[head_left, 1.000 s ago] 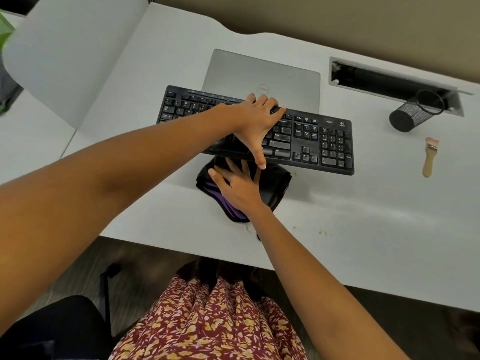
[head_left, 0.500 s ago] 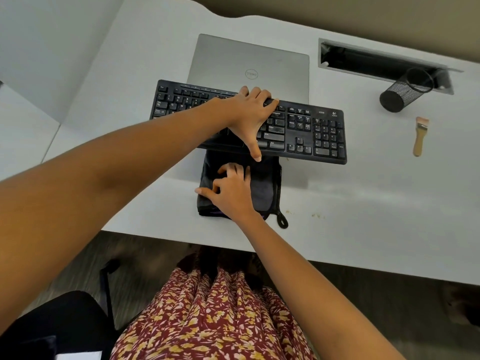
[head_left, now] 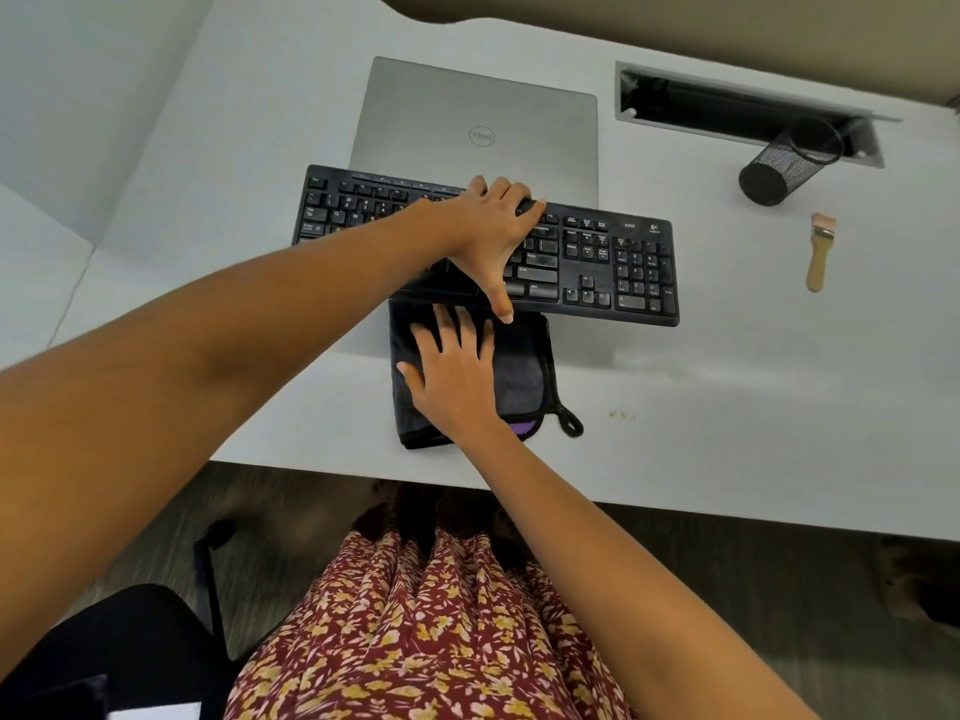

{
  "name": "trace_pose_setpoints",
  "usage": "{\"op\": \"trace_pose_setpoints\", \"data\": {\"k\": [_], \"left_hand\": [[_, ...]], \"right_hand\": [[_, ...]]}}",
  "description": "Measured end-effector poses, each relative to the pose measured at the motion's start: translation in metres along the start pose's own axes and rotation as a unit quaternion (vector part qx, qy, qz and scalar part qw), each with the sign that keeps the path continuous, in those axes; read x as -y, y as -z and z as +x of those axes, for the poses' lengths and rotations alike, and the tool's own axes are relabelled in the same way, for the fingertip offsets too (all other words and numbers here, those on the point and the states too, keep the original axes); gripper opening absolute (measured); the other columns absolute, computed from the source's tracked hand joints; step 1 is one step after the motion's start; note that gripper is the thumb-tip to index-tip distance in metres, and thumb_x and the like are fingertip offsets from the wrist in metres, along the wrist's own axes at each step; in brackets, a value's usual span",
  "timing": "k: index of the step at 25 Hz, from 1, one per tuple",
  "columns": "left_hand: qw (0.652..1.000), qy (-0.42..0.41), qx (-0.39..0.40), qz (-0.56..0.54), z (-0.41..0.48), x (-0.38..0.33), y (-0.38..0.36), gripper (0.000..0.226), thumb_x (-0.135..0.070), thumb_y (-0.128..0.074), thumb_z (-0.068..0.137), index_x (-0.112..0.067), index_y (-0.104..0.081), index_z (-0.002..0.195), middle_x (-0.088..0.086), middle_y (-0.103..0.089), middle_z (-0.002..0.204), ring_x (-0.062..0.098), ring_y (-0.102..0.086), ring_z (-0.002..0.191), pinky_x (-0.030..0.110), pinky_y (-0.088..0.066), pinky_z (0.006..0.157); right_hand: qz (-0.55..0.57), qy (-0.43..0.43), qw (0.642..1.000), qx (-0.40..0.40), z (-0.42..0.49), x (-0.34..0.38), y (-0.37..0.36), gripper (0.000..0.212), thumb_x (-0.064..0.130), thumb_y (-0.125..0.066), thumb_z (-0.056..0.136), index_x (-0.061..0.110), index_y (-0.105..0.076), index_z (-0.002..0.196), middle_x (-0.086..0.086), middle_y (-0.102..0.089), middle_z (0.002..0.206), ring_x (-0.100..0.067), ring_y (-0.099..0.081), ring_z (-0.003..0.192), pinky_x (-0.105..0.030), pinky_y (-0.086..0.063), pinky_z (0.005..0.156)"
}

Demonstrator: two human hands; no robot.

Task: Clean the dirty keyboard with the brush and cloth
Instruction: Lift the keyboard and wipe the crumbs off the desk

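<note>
A black keyboard (head_left: 623, 262) lies across the white desk (head_left: 753, 407), its back edge resting on a closed silver laptop (head_left: 478, 122). My left hand (head_left: 488, 236) grips the keyboard's middle, fingers over the back edge and thumb at the front edge. A dark grey cloth (head_left: 524, 371) with a purple underside and a hanging loop lies flat just in front of the keyboard. My right hand (head_left: 457, 376) rests flat on the cloth with its fingers spread. A small wooden-handled brush (head_left: 818, 252) lies apart on the desk, to the right of the keyboard.
A black mesh pen cup (head_left: 784, 163) lies tipped on its side by the cable slot (head_left: 727, 106) at the back right. A few crumbs (head_left: 621, 414) sit on the desk right of the cloth. A black chair (head_left: 104, 641) stands at the lower left.
The cloth went from a bunched heap to a flat rectangle. My right hand's curled fingers have spread out flat on it. My left hand has kept its hold on the keyboard.
</note>
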State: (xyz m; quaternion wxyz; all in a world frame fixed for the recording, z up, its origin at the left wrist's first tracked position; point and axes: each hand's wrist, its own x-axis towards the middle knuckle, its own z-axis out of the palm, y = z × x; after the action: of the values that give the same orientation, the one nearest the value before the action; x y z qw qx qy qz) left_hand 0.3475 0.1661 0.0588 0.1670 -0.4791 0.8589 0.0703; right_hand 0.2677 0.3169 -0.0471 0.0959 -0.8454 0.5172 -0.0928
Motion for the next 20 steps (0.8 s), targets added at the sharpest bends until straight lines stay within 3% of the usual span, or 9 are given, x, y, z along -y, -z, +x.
{"op": "trace_pose_setpoints", "data": {"k": [2, 6, 14, 20], "left_hand": [[1.000, -0.006, 0.002, 0.004, 0.002, -0.003, 0.000, 0.150, -0.092, -0.064, 0.048, -0.006, -0.002, 0.155, 0.024, -0.017, 0.154, 0.041, -0.020, 0.139, 0.057, -0.021, 0.113], [1.000, -0.013, 0.003, 0.013, 0.007, -0.008, 0.001, 0.151, -0.093, -0.062, 0.047, -0.006, -0.003, 0.155, 0.023, -0.018, 0.153, 0.041, -0.021, 0.139, 0.057, -0.021, 0.113], [1.000, -0.011, -0.003, 0.015, 0.013, -0.008, 0.009, 0.149, -0.092, -0.062, 0.048, -0.004, -0.005, 0.154, 0.024, -0.017, 0.153, 0.042, -0.020, 0.139, 0.057, -0.021, 0.113], [1.000, -0.018, -0.001, 0.025, 0.017, -0.019, 0.009, 0.151, -0.093, -0.061, 0.047, -0.003, -0.005, 0.154, 0.025, -0.018, 0.152, 0.043, -0.022, 0.138, 0.057, -0.022, 0.113]], "right_hand": [[-0.025, -0.007, 0.999, 0.038, -0.007, 0.001, -0.011, 0.055, 0.054, -0.043, 0.094, 0.029, -0.043, 0.143, -0.010, -0.030, 0.157, -0.038, -0.018, 0.145, -0.066, -0.011, 0.112], [-0.061, 0.001, 0.996, 0.059, -0.023, -0.009, -0.018, 0.071, 0.072, -0.023, 0.090, 0.037, -0.022, 0.152, -0.006, -0.010, 0.163, -0.037, -0.001, 0.149, -0.072, 0.001, 0.109], [-0.089, 0.043, 0.994, 0.050, -0.038, -0.041, -0.008, 0.074, 0.075, -0.032, 0.086, 0.043, -0.017, 0.152, -0.001, -0.011, 0.163, -0.036, 0.004, 0.149, -0.077, -0.001, 0.103], [-0.105, 0.024, 0.992, 0.058, -0.042, -0.080, 0.004, 0.072, 0.076, -0.029, 0.086, 0.046, -0.017, 0.151, 0.002, -0.009, 0.164, -0.035, 0.002, 0.149, -0.077, 0.002, 0.104]]}}
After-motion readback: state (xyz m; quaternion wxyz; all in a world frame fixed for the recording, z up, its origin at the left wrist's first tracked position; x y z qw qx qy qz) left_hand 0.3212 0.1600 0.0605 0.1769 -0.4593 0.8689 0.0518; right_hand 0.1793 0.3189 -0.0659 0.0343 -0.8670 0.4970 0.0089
